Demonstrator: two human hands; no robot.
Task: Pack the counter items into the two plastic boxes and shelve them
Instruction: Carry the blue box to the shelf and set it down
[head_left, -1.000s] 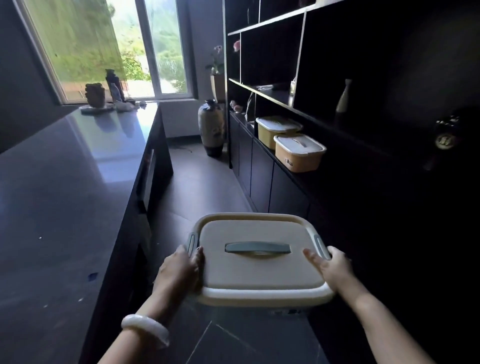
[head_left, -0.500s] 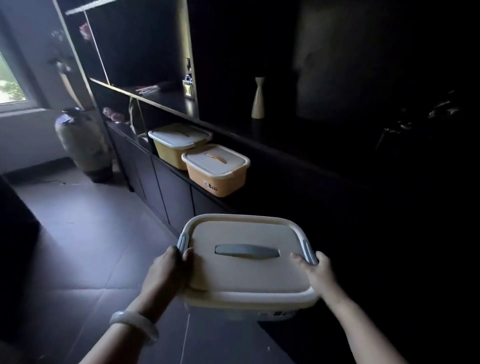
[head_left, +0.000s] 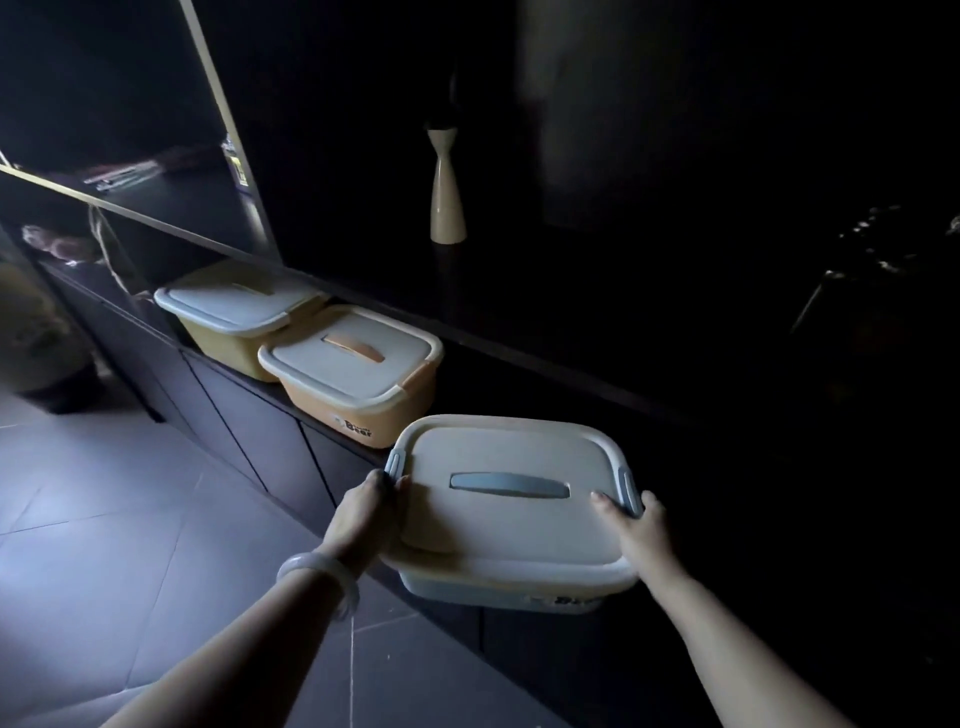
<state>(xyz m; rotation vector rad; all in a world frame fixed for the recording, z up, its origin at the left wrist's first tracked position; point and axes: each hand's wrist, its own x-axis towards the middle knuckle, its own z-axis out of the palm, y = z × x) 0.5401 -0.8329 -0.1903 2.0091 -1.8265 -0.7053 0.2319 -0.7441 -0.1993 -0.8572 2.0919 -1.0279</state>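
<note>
Beside the orange lidded box (head_left: 358, 371), your left hand (head_left: 363, 512) and right hand (head_left: 636, 525) now grip the blue-handled box (head_left: 511, 512), brought to the shelf; shelving nearly done.

Dark shelf (head_left: 291, 400) above cabinet doors: yellow lidded box (head_left: 234, 317) and orange lidded box (head_left: 358, 369) side by side, touching. Upper shelf (head_left: 519, 291): cream vase (head_left: 447, 202), upright.

Darkness swallows the shelf's (head_left: 597, 379) right half, where faint glints (head_left: 878, 234) defy identification. The held box (head_left: 511, 519) hides both hands' fingers beneath its rim; its label (head_left: 569, 601) is partly shadowed. A floor vase (head_left: 36, 332) blurs at the left edge.
</note>
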